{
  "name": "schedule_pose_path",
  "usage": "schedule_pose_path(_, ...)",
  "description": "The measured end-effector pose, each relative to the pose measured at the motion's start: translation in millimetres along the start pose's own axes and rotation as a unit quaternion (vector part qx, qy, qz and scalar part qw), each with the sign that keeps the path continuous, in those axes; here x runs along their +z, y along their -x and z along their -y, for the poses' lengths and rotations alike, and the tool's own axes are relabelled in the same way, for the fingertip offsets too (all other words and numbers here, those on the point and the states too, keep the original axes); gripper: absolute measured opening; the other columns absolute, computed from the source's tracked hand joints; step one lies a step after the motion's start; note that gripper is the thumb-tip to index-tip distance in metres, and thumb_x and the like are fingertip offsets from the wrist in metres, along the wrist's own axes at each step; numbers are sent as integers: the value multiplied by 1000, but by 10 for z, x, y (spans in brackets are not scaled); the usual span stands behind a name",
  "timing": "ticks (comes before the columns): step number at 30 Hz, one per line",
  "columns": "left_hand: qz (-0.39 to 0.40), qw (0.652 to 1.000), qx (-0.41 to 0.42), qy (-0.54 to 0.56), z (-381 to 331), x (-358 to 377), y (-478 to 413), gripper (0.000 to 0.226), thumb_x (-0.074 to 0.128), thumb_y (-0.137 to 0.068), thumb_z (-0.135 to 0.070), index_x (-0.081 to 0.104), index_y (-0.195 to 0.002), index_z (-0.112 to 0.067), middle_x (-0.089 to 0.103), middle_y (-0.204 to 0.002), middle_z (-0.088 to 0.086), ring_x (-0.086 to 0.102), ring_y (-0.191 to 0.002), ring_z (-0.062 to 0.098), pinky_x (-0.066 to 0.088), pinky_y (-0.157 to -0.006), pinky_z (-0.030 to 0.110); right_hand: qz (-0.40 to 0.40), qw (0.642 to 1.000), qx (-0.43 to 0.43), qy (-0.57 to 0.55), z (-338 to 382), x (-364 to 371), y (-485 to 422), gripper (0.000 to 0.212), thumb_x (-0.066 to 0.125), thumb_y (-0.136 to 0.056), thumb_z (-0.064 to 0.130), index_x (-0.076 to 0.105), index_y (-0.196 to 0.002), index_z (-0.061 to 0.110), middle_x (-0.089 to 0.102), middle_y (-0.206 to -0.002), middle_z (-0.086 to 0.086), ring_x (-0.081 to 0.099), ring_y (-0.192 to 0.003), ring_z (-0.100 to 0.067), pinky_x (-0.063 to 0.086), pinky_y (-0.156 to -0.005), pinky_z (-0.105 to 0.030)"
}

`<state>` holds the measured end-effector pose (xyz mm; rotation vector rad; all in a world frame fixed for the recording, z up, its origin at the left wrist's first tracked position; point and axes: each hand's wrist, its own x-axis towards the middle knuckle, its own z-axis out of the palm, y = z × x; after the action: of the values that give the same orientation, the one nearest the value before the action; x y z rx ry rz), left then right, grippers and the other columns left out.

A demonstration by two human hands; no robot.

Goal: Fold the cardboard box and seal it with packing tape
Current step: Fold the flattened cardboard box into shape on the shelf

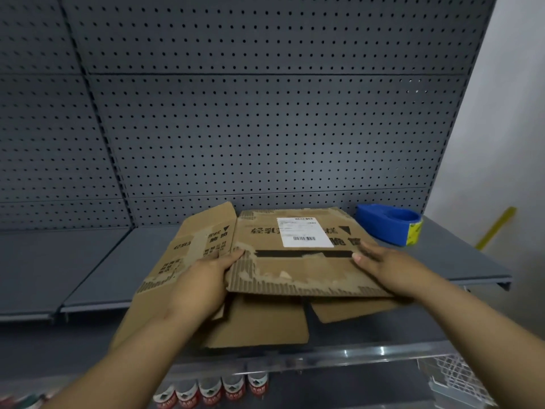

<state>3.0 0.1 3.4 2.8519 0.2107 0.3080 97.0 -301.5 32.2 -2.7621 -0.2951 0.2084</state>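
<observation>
A worn brown cardboard box [298, 270] lies flattened on the grey shelf [97, 261], its flaps spread toward me and to the left. A white shipping label [303, 231] and black printed characters show on its top panel. My left hand [203, 278] grips the left edge of the top panel, thumb on top and fingers underneath. On the panel's right edge rests my right hand [383, 267], fingers curled over the cardboard. A blue tape dispenser [389, 224] with a yellowish roll sits on the shelf behind the box, at the right.
A grey pegboard wall [265, 128] rises behind the shelf. Below the shelf's front edge a clear rail [324, 358] holds a row of several bottles with red-and-white labels [212, 391]. A white wire basket [460, 382] is at the lower right.
</observation>
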Motion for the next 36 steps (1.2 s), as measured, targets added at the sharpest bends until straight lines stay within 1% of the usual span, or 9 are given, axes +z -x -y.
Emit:
schedule_pose_path(3,-40,998,-14,48,-54,-266,-18,49,48,-95,-25,37,-136,-49,49,-140,-7,58,-107,14,49,-85,28,20,993,5,-112,150,-331,118,54,32,-89,62,47,-134,35,49,-140,-1,45,-125,-26,33,-105,-39)
schedule_pose_path(5,-68,992,-35,99,-63,-446,-11,41,47,-95,-31,44,-133,-46,58,-132,-6,61,-93,15,50,-74,29,30,965,-3,-259,266,-522,246,39,39,-88,59,63,-107,34,64,-114,-1,58,-102,-22,44,-94,-38)
schedule_pose_path(7,-96,979,-65,167,-40,-604,-14,34,47,-94,-39,53,-128,-41,62,-125,-3,60,-100,19,47,-72,31,31,927,-10,-374,360,-664,328,28,43,-90,50,63,-95,31,63,-94,2,57,-84,-17,46,-77,-32)
schedule_pose_path(12,-147,942,-107,281,23,-931,-55,26,42,-95,-43,58,-97,-22,61,-90,0,55,-84,21,41,-68,34,19,839,-52,-541,533,-815,326,48,43,-87,54,54,-127,29,52,-124,-5,55,-98,-23,48,-74,-39)
schedule_pose_path(18,-183,881,-128,418,14,-1091,-59,34,43,-95,-41,57,-122,-25,58,-92,-12,51,-83,13,40,-71,30,-26,823,-80,-562,758,-842,323,55,45,-84,60,53,-129,29,43,-137,-3,47,-118,-31,46,-90,-50)
schedule_pose_path(24,-188,809,-154,535,-126,-1124,-59,16,46,-96,-37,59,-103,-31,60,-81,-6,53,-77,14,40,-72,30,-77,804,-64,-586,874,-869,368,53,48,-86,56,53,-129,27,34,-146,-5,28,-134,-40,37,-101,-58)
schedule_pose_path(29,-195,822,-158,512,-149,-954,1,20,44,-94,-44,56,-80,-36,61,-83,-1,55,-83,19,44,-71,30,-98,803,-60,-584,809,-799,405,51,47,-88,53,50,-132,26,31,-148,-4,27,-135,-37,40,-100,-56)
schedule_pose_path(33,-188,852,-194,449,-17,-854,-34,37,38,-84,-63,56,-113,-48,58,-102,0,47,-117,30,43,-97,44,-89,810,-78,-574,775,-749,416,52,46,-87,54,49,-132,27,38,-144,-2,32,-133,-33,41,-99,-54)
schedule_pose_path(36,-185,840,-167,481,-57,-878,53,35,38,-95,-47,53,-125,-38,61,-86,-2,59,-86,22,49,-76,35,-68,823,-98,-555,723,-719,406,65,50,-78,61,48,-134,27,43,-137,0,36,-131,-28,41,-100,-52)
